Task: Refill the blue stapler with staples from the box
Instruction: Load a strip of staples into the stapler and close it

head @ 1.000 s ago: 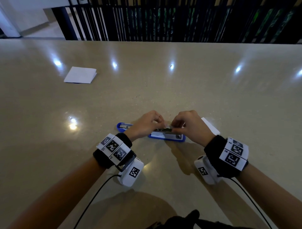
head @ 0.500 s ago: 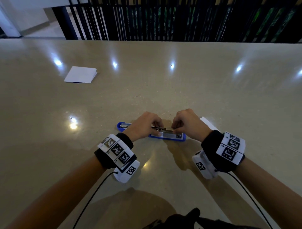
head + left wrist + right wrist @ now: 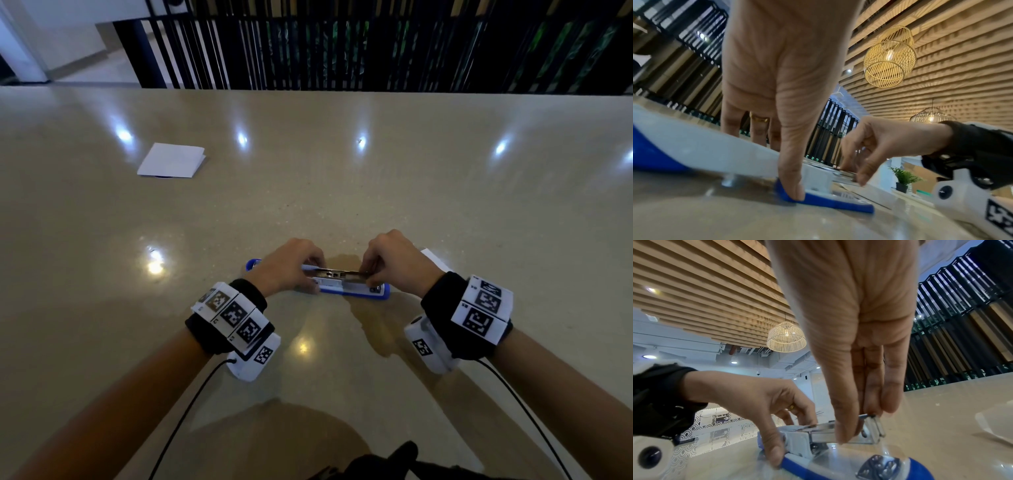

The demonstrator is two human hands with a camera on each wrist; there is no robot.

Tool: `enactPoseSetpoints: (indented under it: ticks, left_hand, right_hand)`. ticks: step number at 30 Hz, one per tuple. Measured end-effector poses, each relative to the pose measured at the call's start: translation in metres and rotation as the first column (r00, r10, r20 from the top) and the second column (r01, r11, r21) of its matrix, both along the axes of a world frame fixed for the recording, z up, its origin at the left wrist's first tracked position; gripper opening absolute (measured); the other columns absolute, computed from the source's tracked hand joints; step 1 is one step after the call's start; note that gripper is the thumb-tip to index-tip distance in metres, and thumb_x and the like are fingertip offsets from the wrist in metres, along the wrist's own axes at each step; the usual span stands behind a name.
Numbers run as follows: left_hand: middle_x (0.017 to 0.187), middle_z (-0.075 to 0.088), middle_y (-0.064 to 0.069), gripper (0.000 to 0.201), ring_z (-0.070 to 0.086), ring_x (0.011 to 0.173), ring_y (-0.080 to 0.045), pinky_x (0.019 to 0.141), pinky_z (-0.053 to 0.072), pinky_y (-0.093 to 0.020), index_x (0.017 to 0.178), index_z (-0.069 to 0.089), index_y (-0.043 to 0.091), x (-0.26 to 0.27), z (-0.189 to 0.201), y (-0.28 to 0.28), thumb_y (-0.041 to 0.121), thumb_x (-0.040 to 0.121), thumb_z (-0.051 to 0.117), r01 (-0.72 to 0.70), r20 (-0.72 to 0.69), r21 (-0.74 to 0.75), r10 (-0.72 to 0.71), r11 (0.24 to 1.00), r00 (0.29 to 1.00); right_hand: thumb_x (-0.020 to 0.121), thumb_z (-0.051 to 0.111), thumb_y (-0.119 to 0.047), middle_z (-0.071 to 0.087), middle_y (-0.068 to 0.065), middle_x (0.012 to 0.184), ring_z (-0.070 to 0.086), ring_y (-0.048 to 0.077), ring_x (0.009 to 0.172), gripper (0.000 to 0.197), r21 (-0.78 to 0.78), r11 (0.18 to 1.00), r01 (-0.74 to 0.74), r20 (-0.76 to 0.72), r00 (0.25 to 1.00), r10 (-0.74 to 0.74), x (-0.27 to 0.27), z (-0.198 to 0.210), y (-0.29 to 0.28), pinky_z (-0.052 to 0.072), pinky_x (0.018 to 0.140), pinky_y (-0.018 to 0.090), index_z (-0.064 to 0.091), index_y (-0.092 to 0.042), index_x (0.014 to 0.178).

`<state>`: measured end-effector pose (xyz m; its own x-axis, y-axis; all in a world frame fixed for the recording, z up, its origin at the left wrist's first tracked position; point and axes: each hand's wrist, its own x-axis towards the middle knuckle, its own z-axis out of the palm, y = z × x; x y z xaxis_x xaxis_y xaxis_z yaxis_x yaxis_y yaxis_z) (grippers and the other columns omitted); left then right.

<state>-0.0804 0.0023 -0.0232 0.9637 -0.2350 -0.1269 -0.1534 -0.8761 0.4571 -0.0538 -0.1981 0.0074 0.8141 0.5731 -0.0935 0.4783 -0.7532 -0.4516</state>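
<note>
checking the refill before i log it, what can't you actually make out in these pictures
- Staples in the stapler channel: head view too small; right hand fingers cover it in the right wrist view.
- Staple box: only a white corner shows past the right hand in the head view.
- Stapler lid: blurred, cut off by the left wrist view's edge.

both wrists lower than a second ago, metal staple channel [image 3: 337, 273] now tilted less steeply

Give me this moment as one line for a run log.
stapler: opened flat on table | left hand: holds base | right hand: pinches metal staple channel | box: partly hidden
</note>
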Motion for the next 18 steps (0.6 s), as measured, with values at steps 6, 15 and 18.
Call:
enactPoseSetpoints:
  ticks: [6, 15, 18]
  left_hand:
    - [0.1, 0.059, 0.001, 0.035, 0.056, 0.092, -0.018, 0.079, 0.046, -0.034, 0.098, 0.069, 0.015, -0.001, 0.015, 0.045, 0.019, 0.066, 0.083, -0.122, -0.083, 0.235, 0.145, 0.964, 0.986]
    - [0.067, 0.062, 0.013, 0.026, 0.054, 0.063, -0.003, 0.061, 0.041, -0.02, 0.08, 0.076, 0.017, -0.004, 0.079, 0.03, 0.021, 0.057, 0.087, -0.017, 0.16, 0.03, 0.012, 0.999, 0.987]
    - [0.076, 0.072, -0.003, 0.035, 0.067, 0.069, -0.017, 0.072, 0.056, -0.035, 0.084, 0.074, 0.007, -0.002, 0.078, 0.007, 0.019, 0.055, 0.089, 0.044, 0.199, -0.069, -0.03, 0.997, 0.979]
  right_hand:
    - [0.067, 0.082, -0.004, 0.075, 0.014, 0.083, 0.063, 0.014, 0.067, 0.021, 0.037, 0.999, 0.024, -0.005, 1.0, -0.024, -0.001, -0.002, -0.007, 0.057, 0.072, 0.023, 0.077, -0.002, 0.088]
    - [0.065, 0.083, -0.002, 0.074, 0.016, 0.077, 0.065, 0.016, 0.066, 0.022, 0.137, 0.989, 0.06, -0.031, 0.998, -0.056, -0.003, -0.006, -0.011, 0.059, 0.071, 0.025, 0.076, 0.002, 0.085]
    - [0.064, 0.084, -0.003, 0.067, 0.009, 0.071, 0.062, 0.016, 0.063, 0.03, 0.153, 0.985, 0.081, -0.043, 0.996, -0.075, -0.005, -0.006, -0.013, 0.055, 0.064, 0.02, 0.071, 0.001, 0.091]
